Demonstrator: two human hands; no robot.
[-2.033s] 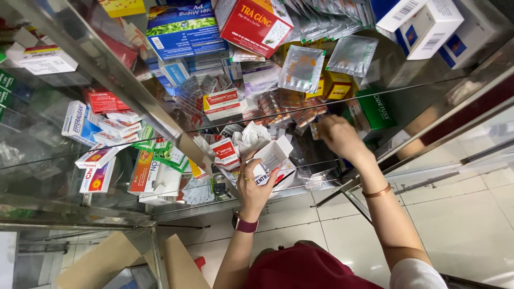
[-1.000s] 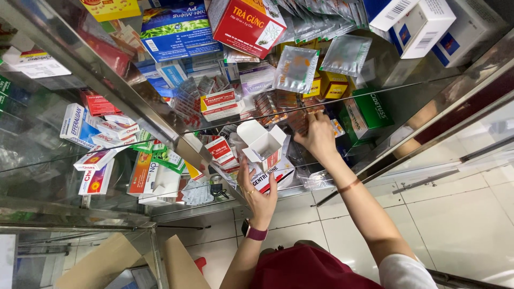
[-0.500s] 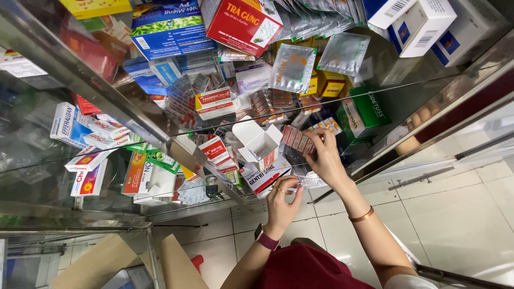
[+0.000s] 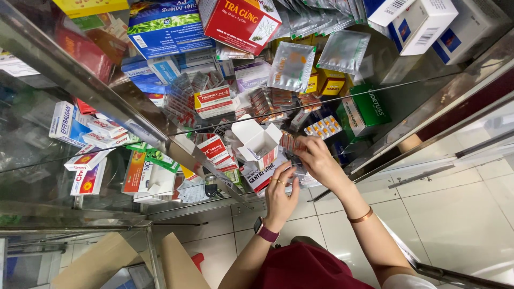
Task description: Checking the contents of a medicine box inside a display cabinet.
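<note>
The open white carton [image 4: 256,140] sits flaps-up at the front of the glass shelf [image 4: 423,93], among closely packed medicine boxes. The left hand [image 4: 280,194] grips a white and red box [image 4: 261,174] just below the carton, fingers [image 4: 278,181] curled together around its edge. The right hand [image 4: 319,160] pinches an orange blister strip [image 4: 292,143] beside the carton mouth, fingertips closed on the strip. Risk: the strip may catch on a raised flap and buckle, or the carton may tip into neighbouring boxes, because nothing braces it. A loose orange blister pack [image 4: 323,127] lies just beyond, near a green box [image 4: 363,111].
</note>
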